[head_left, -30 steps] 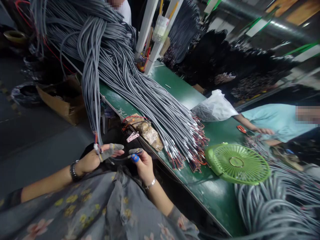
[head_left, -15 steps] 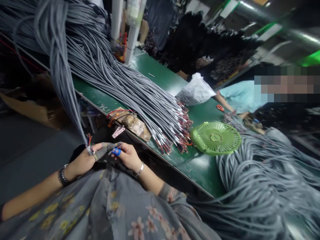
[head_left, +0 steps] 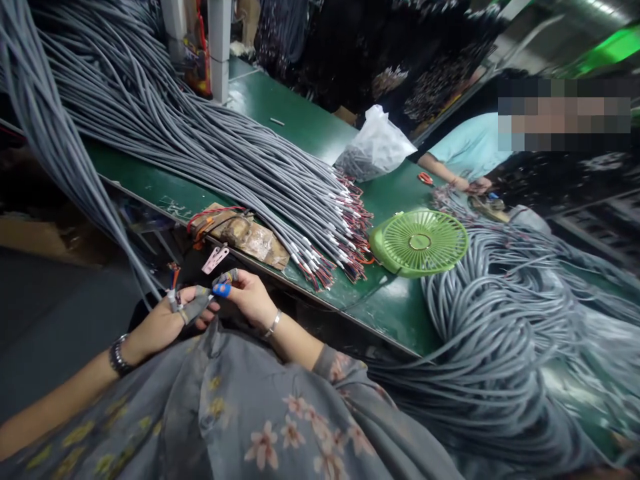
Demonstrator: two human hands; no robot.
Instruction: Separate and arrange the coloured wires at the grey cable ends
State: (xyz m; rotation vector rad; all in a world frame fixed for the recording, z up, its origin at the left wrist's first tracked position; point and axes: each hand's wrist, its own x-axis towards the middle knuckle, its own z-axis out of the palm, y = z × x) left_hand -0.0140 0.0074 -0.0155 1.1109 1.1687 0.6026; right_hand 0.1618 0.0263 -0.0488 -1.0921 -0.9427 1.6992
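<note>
My left hand (head_left: 167, 320), with grey wraps on its fingers, is closed around the end of several grey cables (head_left: 113, 223). Their coloured inner wires (head_left: 173, 275) stick up above the hand. My right hand (head_left: 250, 300), with blue tape on one digit, is pinched shut close to the left fingertips. What lies between its fingers is too small and hidden to make out. Just above the hands, a pink clip (head_left: 215, 260) sits at the bench edge, near a cardboard piece covered in brown tape (head_left: 247, 237).
A thick bundle of grey cables (head_left: 210, 147) with stripped ends lies across the green bench (head_left: 390, 307). Beside it are a green fan (head_left: 419, 243) and a white plastic bag (head_left: 377, 147). More cables (head_left: 495, 320) drape at right. Across the bench works another person (head_left: 465, 147).
The camera view has shifted, so the bench and its contents sit further left and higher. My right fingers have moved slightly apart from the left fingers. The left hand keeps its hold on the cables.
</note>
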